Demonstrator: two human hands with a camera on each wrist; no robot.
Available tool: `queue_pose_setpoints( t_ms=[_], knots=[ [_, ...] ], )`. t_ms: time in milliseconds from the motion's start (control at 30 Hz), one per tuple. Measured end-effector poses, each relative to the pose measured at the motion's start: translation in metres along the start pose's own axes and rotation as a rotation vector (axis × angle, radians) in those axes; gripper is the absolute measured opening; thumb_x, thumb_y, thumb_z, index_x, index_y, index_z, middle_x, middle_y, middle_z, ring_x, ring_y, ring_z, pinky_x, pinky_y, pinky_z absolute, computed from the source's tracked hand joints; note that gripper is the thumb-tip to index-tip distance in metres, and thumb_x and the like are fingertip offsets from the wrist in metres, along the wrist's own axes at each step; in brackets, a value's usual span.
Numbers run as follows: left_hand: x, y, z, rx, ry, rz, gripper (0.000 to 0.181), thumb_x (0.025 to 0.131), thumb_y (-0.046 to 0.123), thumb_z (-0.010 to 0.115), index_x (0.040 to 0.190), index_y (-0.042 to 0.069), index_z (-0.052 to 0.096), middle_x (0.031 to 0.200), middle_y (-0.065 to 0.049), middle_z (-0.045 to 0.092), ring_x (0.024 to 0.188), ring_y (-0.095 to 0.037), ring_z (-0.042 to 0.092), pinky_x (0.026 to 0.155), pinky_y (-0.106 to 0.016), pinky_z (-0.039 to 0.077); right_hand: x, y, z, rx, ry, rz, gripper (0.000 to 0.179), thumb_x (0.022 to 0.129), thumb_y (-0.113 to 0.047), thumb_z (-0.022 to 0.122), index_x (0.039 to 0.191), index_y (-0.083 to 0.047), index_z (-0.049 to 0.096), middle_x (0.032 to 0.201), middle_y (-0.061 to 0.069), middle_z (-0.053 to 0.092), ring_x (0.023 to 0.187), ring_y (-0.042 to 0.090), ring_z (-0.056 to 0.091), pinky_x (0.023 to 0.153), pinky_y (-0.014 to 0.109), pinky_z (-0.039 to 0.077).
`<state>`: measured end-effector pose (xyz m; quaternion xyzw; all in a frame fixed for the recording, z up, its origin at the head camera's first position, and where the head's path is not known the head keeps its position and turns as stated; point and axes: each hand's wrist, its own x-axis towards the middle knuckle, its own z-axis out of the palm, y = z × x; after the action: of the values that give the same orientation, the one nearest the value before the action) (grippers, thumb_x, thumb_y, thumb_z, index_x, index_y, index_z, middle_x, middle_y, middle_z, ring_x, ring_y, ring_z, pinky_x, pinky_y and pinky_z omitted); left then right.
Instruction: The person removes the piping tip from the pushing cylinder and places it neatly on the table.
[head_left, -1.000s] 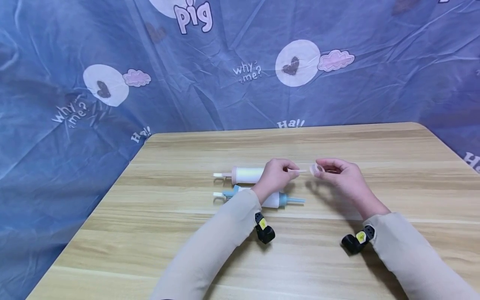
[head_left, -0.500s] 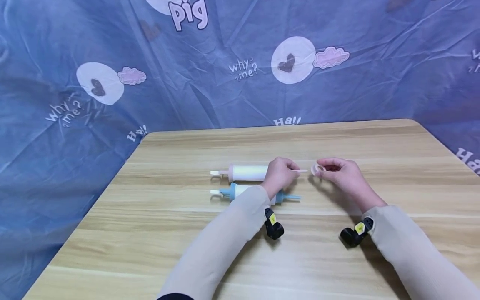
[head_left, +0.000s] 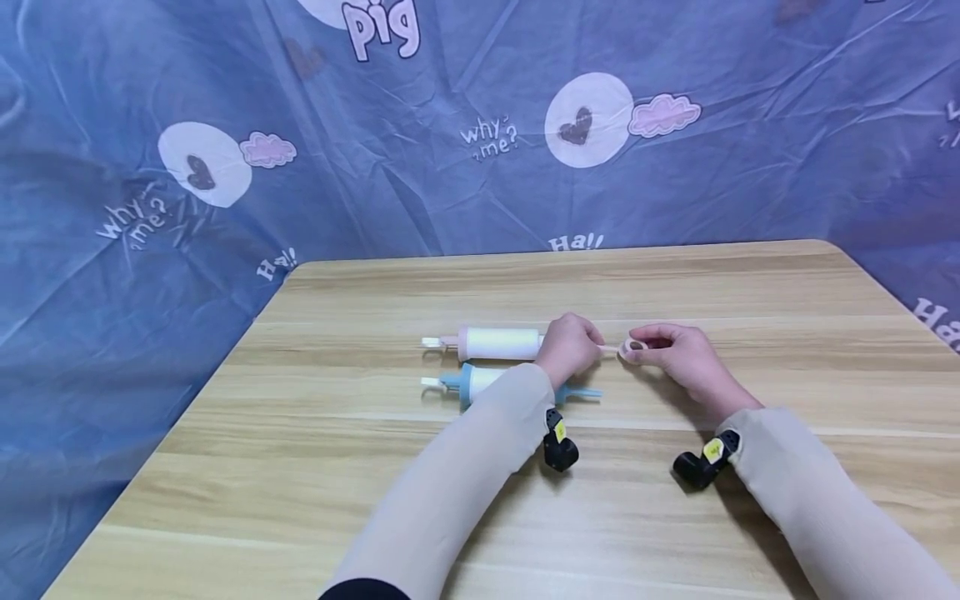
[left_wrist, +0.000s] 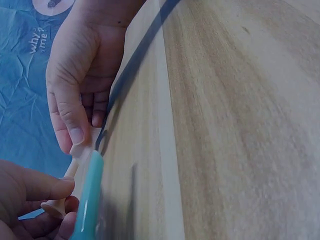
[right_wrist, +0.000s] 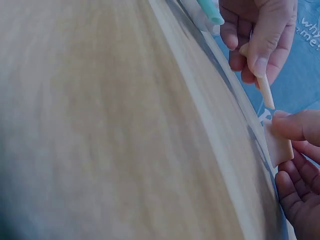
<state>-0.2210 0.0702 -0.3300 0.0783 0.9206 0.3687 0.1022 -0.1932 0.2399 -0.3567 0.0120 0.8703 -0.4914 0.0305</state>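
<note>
A pink balloon pump with a white barrel (head_left: 498, 343) lies along the table. My left hand (head_left: 568, 346) pinches its thin pale nozzle (right_wrist: 266, 92) between thumb and fingers and covers the front of the barrel. My right hand (head_left: 686, 358) holds a small pale pink ring (right_wrist: 278, 142), like a roll of tape, by thumb and fingertips. The ring's near side is right at the nozzle's tip in the head view. Beside the pink pump, nearer me, lies a blue balloon pump (head_left: 459, 382), partly covered by my left forearm. Its turquoise nozzle (left_wrist: 89, 200) passes close by the left hand.
Both pumps lie on a wood-grain table (head_left: 300, 467), their white handles to the left. A blue printed cloth (head_left: 420, 167) hangs behind and left of the table. Small black cameras (head_left: 558, 446) hang at both wrists, low over the surface.
My left hand has slid slightly right along the pink pump's nozzle. The right hand has tilted the ring and lowered it a little, and the gap between ring and nozzle tip has closed.
</note>
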Motion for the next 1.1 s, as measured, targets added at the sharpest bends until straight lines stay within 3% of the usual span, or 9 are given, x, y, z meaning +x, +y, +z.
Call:
queue_pose_setpoints(
  t_ms=[133, 367, 600, 1100],
  knots=[
    [0.002, 0.001, 0.003, 0.08, 0.016, 0.015, 0.008, 0.078, 0.008, 0.07, 0.081, 0.014, 0.073, 0.077, 0.004, 0.067, 0.06, -0.008, 0.049, 0.057, -0.018, 0.038, 0.001, 0.0, 0.001, -0.001, 0.008, 0.022, 0.061, 0.076, -0.033, 0.076, 0.122, 0.0, 0.056, 0.123, 0.019, 0.057, 0.105, 0.017, 0.048, 0.083, 0.023, 0.035],
    [0.006, 0.001, 0.008, 0.148, 0.028, 0.005, 0.012, 0.076, 0.008, 0.069, 0.082, 0.017, 0.073, 0.079, 0.007, 0.067, 0.066, -0.008, 0.052, 0.062, -0.018, 0.041, 0.002, 0.004, 0.002, -0.026, 0.012, 0.012, 0.055, 0.077, -0.027, 0.076, 0.121, 0.001, 0.057, 0.115, 0.017, 0.06, 0.087, 0.002, 0.051, 0.073, 0.014, 0.042],
    [0.009, 0.0, 0.011, 0.203, 0.04, 0.004, 0.013, 0.076, 0.007, 0.068, 0.08, 0.019, 0.072, 0.081, 0.008, 0.067, 0.072, -0.009, 0.055, 0.067, -0.019, 0.044, 0.003, 0.004, 0.002, -0.03, 0.033, 0.003, 0.052, 0.078, -0.022, 0.075, 0.119, 0.004, 0.058, 0.108, 0.015, 0.061, 0.082, 0.001, 0.051, 0.068, 0.013, 0.044],
    [0.01, 0.002, 0.012, 0.21, 0.033, -0.022, 0.013, 0.077, 0.006, 0.066, 0.077, 0.019, 0.07, 0.08, 0.009, 0.065, 0.069, -0.009, 0.053, 0.065, -0.019, 0.043, 0.003, 0.003, 0.002, -0.044, 0.043, -0.005, 0.051, 0.079, -0.023, 0.074, 0.119, 0.004, 0.058, 0.107, 0.015, 0.062, 0.08, -0.002, 0.05, 0.068, 0.012, 0.043]
  ],
)
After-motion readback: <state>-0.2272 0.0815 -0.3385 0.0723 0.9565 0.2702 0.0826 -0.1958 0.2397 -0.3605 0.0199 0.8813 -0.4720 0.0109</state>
